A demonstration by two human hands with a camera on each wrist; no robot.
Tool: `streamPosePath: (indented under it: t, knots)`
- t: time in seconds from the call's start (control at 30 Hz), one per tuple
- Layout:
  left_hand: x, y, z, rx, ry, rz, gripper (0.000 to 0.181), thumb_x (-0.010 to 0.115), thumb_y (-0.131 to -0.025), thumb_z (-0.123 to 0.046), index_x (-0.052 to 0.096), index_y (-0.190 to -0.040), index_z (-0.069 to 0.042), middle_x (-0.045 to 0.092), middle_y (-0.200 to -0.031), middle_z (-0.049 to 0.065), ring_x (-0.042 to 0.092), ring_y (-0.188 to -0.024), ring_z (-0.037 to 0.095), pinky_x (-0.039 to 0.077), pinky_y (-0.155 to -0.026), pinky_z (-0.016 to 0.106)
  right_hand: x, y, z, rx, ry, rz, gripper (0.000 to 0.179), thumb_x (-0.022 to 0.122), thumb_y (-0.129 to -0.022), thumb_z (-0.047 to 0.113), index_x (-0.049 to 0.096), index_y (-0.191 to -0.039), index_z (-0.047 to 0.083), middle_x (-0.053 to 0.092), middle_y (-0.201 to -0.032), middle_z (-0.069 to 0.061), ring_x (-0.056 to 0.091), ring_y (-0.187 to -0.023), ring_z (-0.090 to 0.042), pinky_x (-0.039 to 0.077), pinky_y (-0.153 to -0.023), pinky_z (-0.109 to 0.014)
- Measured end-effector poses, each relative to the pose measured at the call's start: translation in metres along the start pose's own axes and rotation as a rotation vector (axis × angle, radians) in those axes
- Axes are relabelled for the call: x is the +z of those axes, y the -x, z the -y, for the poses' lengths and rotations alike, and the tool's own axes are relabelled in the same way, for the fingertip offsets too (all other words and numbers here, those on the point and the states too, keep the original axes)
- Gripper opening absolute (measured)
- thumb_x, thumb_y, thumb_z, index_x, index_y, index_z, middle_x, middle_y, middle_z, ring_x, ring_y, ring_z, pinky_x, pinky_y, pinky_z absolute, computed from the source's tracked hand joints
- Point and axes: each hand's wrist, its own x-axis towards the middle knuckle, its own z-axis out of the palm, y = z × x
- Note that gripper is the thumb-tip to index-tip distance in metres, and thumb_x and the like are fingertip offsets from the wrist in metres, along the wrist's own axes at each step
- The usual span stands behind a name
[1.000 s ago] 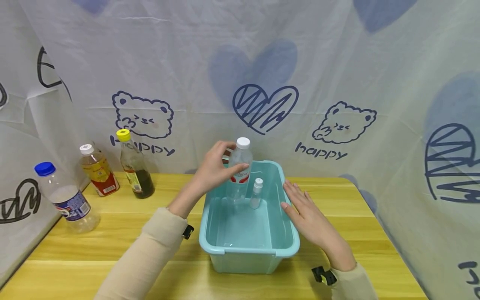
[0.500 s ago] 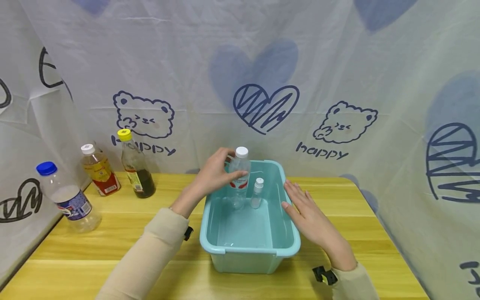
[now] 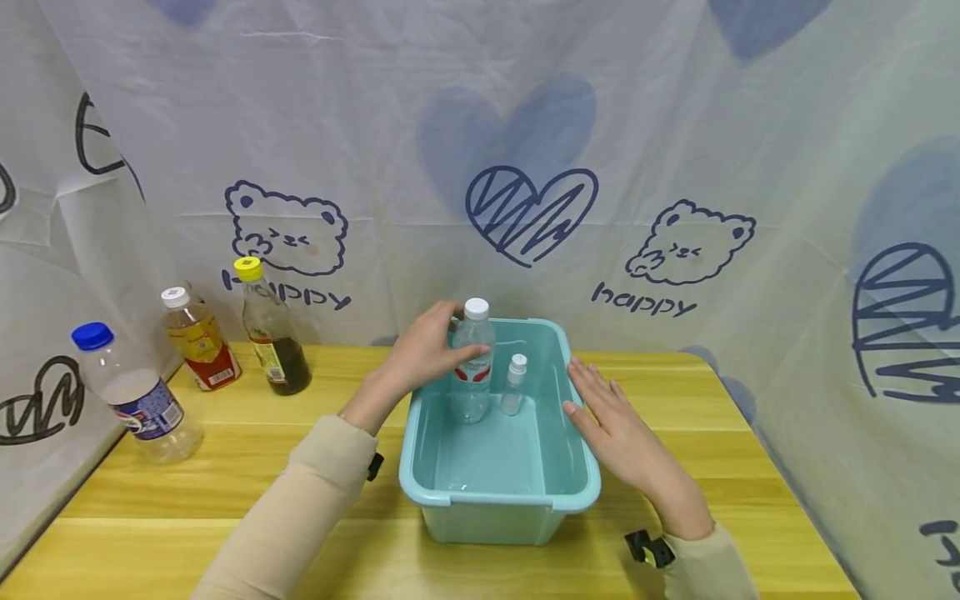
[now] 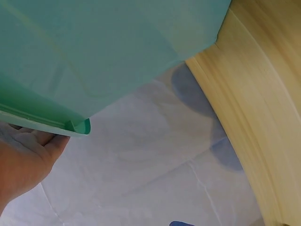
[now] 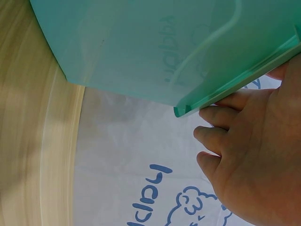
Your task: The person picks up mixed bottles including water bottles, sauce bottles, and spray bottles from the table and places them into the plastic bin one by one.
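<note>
My left hand (image 3: 423, 350) grips a clear plastic bottle (image 3: 472, 404) with a white cap and a red-and-white label, thumb across its front. The bottle is upright inside the teal plastic bin (image 3: 498, 502), toward its back left. Just right of it stands a small clear bottle (image 3: 513, 387) with a white cap. My right hand (image 3: 617, 433) lies with straight fingers at the bin's right rim. From the left wrist, the left hand (image 4: 23, 157) shows behind the rim, and the bottle is hidden. In the right wrist view the right hand (image 5: 254, 146) has its fingertips at the rim.
On the wooden table (image 3: 315, 517), to the left, stand a clear bottle with a blue cap (image 3: 138, 404), a white-capped bottle with a red-and-yellow label (image 3: 200, 342), and a yellow-capped bottle of dark liquid (image 3: 275, 337). A printed curtain (image 3: 390, 125) hangs behind.
The left hand has lowered the clear bottle deeper into the bin and shifted it slightly left. The right hand stays in place at the rim.
</note>
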Motion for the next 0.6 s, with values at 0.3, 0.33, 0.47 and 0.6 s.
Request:
streamPosePath:
  t: [0.3,0.33,0.47,0.6]
  knots:
    - [0.0004,0.0009,0.0019,0.007,-0.007,-0.008,0.068,0.077,-0.095,-0.041,0.05,-0.145,-0.003,0.06,-0.134,0.014,0.062,-0.116,0.03,0.059,-0.093,0.048,-0.0003,-0.0006,0.0011,-0.003,-0.002,0.002,0.064,0.039,-0.113,0.041,0.026,-0.164,0.006,0.022,-0.171,-0.013,0.014,-0.159,-0.037,0.008,-0.127,-0.062]
    - [0.0004,0.0008,0.0018,0.004,-0.009,-0.009,0.068,0.077,-0.095,-0.041,0.05,-0.145,-0.003,0.06,-0.134,0.014,0.062,-0.116,0.03,0.058,-0.094,0.049,-0.0002,-0.0006,0.0012,-0.005,-0.003,0.0,0.064,0.04,-0.113,0.041,0.026,-0.164,0.006,0.022,-0.171,-0.014,0.014,-0.158,-0.037,0.008,-0.127,-0.062]
    - [0.0004,0.0009,0.0014,-0.005,-0.016,-0.008,0.068,0.074,-0.097,-0.043,0.05,-0.145,-0.003,0.059,-0.135,0.015,0.062,-0.117,0.031,0.058,-0.095,0.05,0.0,-0.0006,0.0011,-0.006,-0.002,-0.003,0.064,0.04,-0.113,0.041,0.027,-0.164,0.005,0.023,-0.171,-0.015,0.015,-0.158,-0.037,0.009,-0.127,-0.063]
    - [0.0007,0.0016,0.0017,-0.007,-0.011,-0.006,0.066,0.074,-0.097,-0.041,0.049,-0.145,-0.002,0.059,-0.134,0.016,0.062,-0.117,0.032,0.058,-0.096,0.05,0.0004,-0.0005,0.0008,-0.005,-0.002,-0.002,0.064,0.04,-0.113,0.041,0.027,-0.164,0.005,0.023,-0.171,-0.015,0.014,-0.158,-0.037,0.009,-0.127,-0.062]
